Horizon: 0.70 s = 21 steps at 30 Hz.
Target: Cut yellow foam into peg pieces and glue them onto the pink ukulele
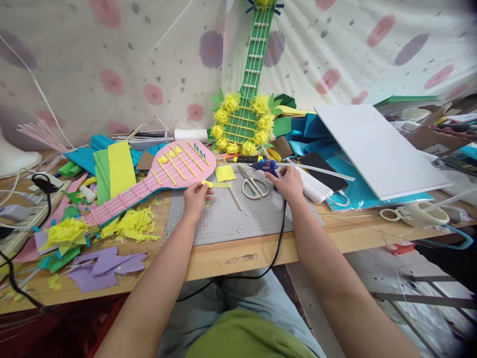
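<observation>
My left hand (194,200) pinches a small yellow paper piece (207,184) over the grey cutting mat (223,223). A yellow strip (222,185) extends to the right of those fingers. Wrapped round a blue glue gun (265,165) is my right hand (289,185); a long white glue stick (320,171) sticks out behind the gun, and its black cord hangs over the table edge. Scissors (255,188) with pale handles lie between my hands. A yellow paper square (225,173) and a thin stick (235,196) rest beside them.
A pink paper instrument (182,166) lies to the left, and a green one (242,117) with yellow flowers stands behind. Yellow scraps (130,224) and purple paper (106,268) cover the left side. White board (376,149), phone (322,169) and tape roll (432,214) are at right.
</observation>
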{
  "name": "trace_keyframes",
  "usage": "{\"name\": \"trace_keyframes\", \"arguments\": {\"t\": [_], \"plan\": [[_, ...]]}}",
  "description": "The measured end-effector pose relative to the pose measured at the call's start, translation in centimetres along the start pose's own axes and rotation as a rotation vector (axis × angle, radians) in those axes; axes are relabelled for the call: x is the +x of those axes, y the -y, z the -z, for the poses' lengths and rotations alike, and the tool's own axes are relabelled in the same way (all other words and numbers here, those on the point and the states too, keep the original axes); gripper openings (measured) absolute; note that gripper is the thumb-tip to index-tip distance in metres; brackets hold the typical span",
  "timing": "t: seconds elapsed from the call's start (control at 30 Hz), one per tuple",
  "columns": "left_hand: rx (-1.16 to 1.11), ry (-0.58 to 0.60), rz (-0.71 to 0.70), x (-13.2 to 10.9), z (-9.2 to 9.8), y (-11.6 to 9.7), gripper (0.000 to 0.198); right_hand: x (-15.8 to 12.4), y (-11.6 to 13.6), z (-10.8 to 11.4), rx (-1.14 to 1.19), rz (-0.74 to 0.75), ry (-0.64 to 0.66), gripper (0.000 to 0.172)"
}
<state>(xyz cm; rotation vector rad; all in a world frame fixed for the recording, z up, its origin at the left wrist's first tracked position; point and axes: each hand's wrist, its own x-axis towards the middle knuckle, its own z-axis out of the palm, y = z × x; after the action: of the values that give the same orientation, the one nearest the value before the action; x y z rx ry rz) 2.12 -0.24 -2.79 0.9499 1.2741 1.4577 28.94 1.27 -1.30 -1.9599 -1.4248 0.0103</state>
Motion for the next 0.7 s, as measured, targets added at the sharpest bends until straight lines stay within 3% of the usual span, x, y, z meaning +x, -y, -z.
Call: {"name": "trace_keyframes", "arguments": {"t": [0.07,0.17,0.4,0.7], "plan": [[-0.004,-0.004,-0.001,-0.1,0.0,-0.1,0.021,-0.5,0.7,0.7,0.018,-0.021,0.055,0.041],[-0.001,0.003,-0.007,-0.2,0.0,-0.2,0.021,-1.3,2.4,0.8,0.184,0.022,0.294,0.037],[0.041,0.101,0.011,-0.1,0.3,-0.2,0.021,-3.0,7.1,-2.0,0.804,0.119,0.810,0.021],[0.095,0.213,0.026,-0.2,0.6,-0.3,0.020,-3.6,10.8,-4.9,1.027,-0.021,0.993,0.020]]}}
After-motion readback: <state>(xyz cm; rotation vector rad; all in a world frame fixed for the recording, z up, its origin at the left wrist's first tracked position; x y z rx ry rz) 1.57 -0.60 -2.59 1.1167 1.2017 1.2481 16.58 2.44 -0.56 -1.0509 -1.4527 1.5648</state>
